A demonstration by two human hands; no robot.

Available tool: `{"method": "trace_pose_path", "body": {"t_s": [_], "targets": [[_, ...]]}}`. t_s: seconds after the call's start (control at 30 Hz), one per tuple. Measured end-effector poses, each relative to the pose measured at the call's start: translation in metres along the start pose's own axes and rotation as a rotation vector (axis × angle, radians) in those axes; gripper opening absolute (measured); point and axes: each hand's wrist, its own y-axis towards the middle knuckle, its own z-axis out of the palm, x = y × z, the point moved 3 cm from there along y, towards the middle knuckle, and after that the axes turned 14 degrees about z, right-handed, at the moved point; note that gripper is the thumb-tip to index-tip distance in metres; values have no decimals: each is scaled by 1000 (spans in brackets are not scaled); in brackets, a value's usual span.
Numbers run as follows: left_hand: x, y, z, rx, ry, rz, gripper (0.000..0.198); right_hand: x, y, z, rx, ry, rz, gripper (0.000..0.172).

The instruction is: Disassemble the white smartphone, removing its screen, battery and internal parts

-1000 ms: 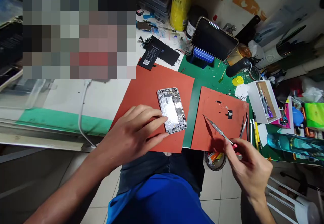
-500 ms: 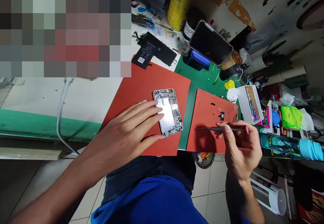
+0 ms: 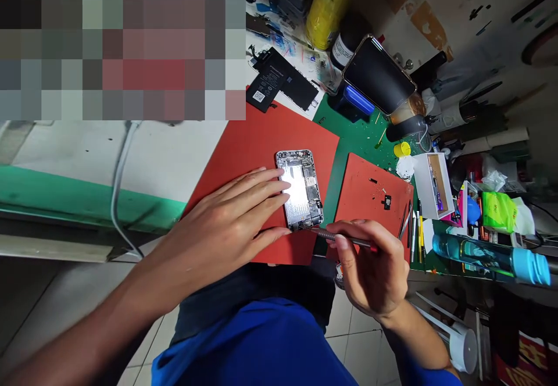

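Green worktop (image 3: 354, 137), flecked with scraps at the far side; on it a larger rust-red left mat (image 3: 257, 142) and a smaller rust-red right mat (image 3: 361, 188). Change in the last half second: the right hand (image 3: 370, 264) has come left, off the smaller mat, so both hands now attend one thing, an opened silver-framed phone body (image 3: 300, 191) lying flat on the left mat near its right edge. Left hand (image 3: 226, 223) spread, loosely open, nothing clasped; fingertips over the phone's left edge, seemingly bracing. Right fingers pinched on a slim grey metal tool (image 3: 325, 233), tip at the phone's near end; contact too small to tell.

Textures: mats matte, the right one scuffed. Phone a rounded rectangle, shiny pitted bay left, dark circuitry right. Far left, a thin black panel (image 3: 300, 86) under a flat black battery (image 3: 265, 86) with a white code square. Tool ribbed. Smallest: a squarish black part (image 3: 386, 202), specks beside it, right mat.
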Motion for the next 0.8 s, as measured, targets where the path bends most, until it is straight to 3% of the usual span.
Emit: {"method": "trace_pose_path", "body": {"t_s": [0.43,0.8], "targets": [[1,0,0,4,-25,-15,45,-2,4,5,18,-39,-4,57],[1,-1,2,1,-30,-11,41,15,10,4,-75,-321,-180,44]]}}
